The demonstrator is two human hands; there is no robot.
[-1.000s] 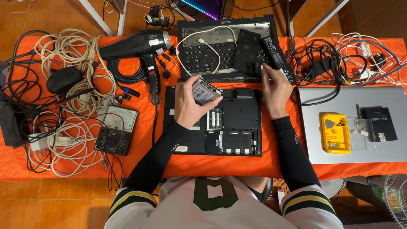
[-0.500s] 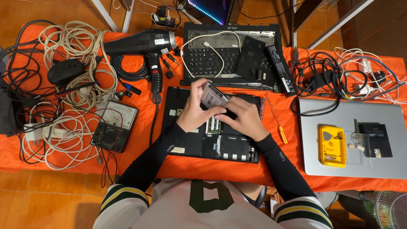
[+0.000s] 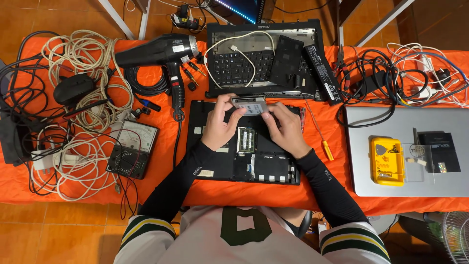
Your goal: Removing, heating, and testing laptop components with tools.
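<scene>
Both hands now meet over the upper part of the opened laptop base (image 3: 244, 146), which lies bottom-up on the orange-covered table (image 3: 161, 195). The left hand (image 3: 221, 124) pinches the left end of a small silver drive (image 3: 250, 104) and the right hand (image 3: 286, 128) closes on its right end, so each grip is shut around the drive with fingers curled and thumbs beneath. The drive sits level, at 12 o'clock of the base, just above the open bay and just below the second laptop's keyboard (image 3: 249, 63).

A second ago the right hand was up at 1 o'clock by the long black battery (image 3: 323, 73) while the left alone held the drive tilted; half a second ago the right had come in beside it. The battery now lies free at the keyboard's right edge.

At 3 o'clock of the base lies an orange-handled screwdriver (image 3: 322, 142), and beyond it a closed grey laptop (image 3: 381, 181) carrying a yellow tool case (image 3: 387, 161). At 9 o'clock sits an analogue meter (image 3: 132, 148) among pale coiled cables (image 3: 78, 161). A black hair dryer (image 3: 159, 51) rests at 11 o'clock, untouched and in the same place as before.
</scene>
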